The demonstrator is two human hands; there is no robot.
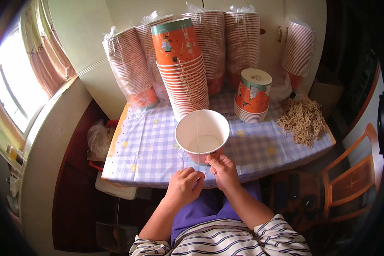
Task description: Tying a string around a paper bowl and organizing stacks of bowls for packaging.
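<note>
A paper bucket [184, 137], white inside, stands upright at the table's near edge in front of me. A thin beige string [198, 132] runs across its opening from the far rim to the near rim. My right hand [223, 171] is closed at the near rim, with thumb and forefinger pinching the string there. Just left of it, my left hand [184, 185] has curled fingers closed on the string below the rim. The string's tail between the hands is thin and partly hidden.
Behind the bucket rises a tall stack of orange buckets [182, 81] with strings hanging down its side. A shorter upturned stack [252, 96] stands right, beside a heap of beige strings [301, 122]. Plastic-wrapped stacks [130, 66] line the back. A wooden chair [350, 179] is at right.
</note>
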